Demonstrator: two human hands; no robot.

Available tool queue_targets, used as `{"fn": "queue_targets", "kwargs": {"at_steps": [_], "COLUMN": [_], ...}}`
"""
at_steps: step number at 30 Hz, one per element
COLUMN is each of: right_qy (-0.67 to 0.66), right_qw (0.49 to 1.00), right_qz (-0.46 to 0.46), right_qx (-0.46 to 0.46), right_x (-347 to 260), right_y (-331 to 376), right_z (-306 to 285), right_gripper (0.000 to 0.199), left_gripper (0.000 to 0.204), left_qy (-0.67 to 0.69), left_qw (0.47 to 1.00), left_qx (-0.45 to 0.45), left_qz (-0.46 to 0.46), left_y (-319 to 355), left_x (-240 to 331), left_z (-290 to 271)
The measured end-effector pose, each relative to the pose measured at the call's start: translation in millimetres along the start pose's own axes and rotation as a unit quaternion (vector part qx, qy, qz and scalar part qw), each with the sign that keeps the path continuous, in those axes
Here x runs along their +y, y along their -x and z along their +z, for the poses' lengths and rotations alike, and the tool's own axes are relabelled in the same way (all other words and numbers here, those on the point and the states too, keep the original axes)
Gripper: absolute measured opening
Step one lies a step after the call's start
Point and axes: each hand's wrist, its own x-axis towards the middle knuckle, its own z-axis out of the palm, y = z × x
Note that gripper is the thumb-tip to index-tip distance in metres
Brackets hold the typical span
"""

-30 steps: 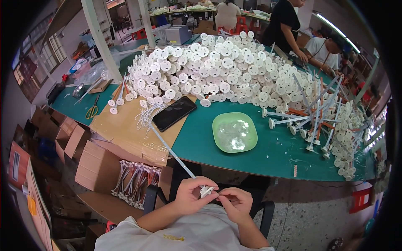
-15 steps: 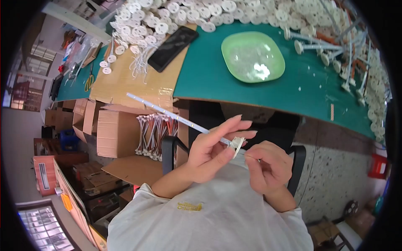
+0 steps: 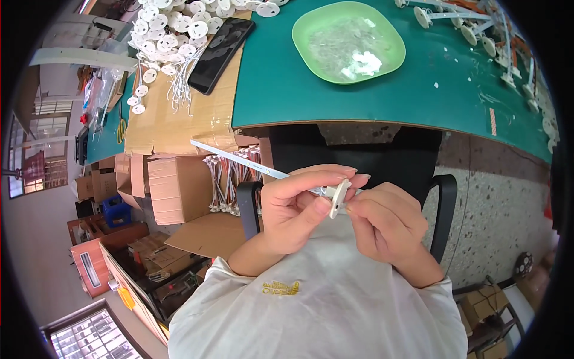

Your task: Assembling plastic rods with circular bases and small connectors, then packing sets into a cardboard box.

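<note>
My left hand is closed around a narrow white LED strip. A round white plastic disc sits at the strip's near end, between my left thumb and fingers, its face turned to the right. The strip slants up to the far left, past the table's front edge. My right hand is closed in a pinch, its thumb and forefinger at the right side of the disc. Whatever these fingertips hold is too small and hidden to name.
A green table carries a green dish of small clear pieces, a black phone on cardboard, white discs with wires, scissors and stacked strips at right. Cardboard boxes stand left; a chair armrest is right.
My right fingertips have come up to the disc, from slightly apart before. The disc has turned a little in my left hand. The whole view has shifted, with the table now higher in it.
</note>
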Motion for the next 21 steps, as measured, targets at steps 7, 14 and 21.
{"fn": "queue_targets", "kwargs": {"at_steps": [7, 14, 21], "right_qy": [0.082, 0.025, 0.081], "right_qw": [0.996, 0.999, 0.995], "right_qz": [-0.042, -0.027, -0.06], "right_qx": [-0.005, 0.012, -0.005], "right_x": [-7, -4, -7], "right_y": [3, 4, 3], "right_z": [5, 14, 14], "right_gripper": [0.023, 0.021, 0.022], "left_gripper": [0.032, 0.034, 0.035], "left_qy": [-0.034, -0.007, 0.02], "left_qw": [0.999, 0.999, 0.999], "left_qx": [-0.001, 0.046, 0.04], "left_qz": [0.016, 0.014, 0.017], "left_y": [9, 10, 17], "left_x": [-3, 1, -6], "left_z": [3, 1, 2]}}
